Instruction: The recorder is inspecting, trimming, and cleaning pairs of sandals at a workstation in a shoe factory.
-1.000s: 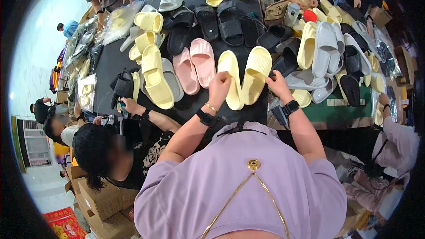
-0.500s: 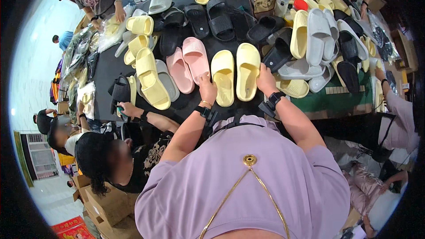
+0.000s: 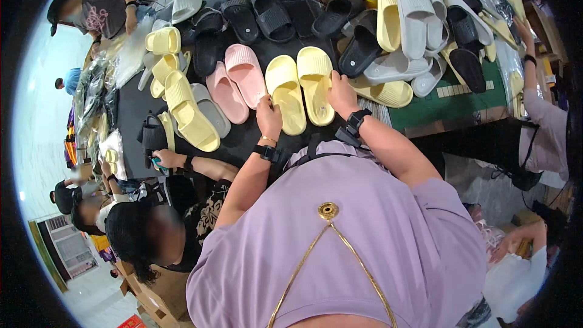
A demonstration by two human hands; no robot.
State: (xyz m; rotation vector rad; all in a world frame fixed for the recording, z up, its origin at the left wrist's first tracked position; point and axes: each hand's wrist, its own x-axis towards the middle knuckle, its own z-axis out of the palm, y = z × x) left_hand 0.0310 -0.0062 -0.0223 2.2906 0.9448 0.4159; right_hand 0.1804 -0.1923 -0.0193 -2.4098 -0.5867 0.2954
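Two pale yellow slide sandals lie side by side before me, toes pointing away. My left hand (image 3: 269, 116) has its fingers curled at the outer edge of the left yellow slide (image 3: 285, 94), close to the heel of a pink slide (image 3: 245, 76). Along the outer side of the right yellow slide (image 3: 316, 86), my right hand (image 3: 343, 94) is closed on the edge. Its fingertips are partly hidden against the slide. A second pink slide (image 3: 227, 92) rests left of the first.
Black slides (image 3: 270, 12) spread across the far side of the dark table (image 3: 243, 135). Grey slides (image 3: 416, 15) and yellow ones pile up at right, by a green mat (image 3: 452, 109). On my left, a co-worker's hand (image 3: 169, 159) holds something green near a black slide (image 3: 152, 136).
The whole view has shifted, so the table appears higher and farther left. Both hands keep their places at the sides of the yellow pair.
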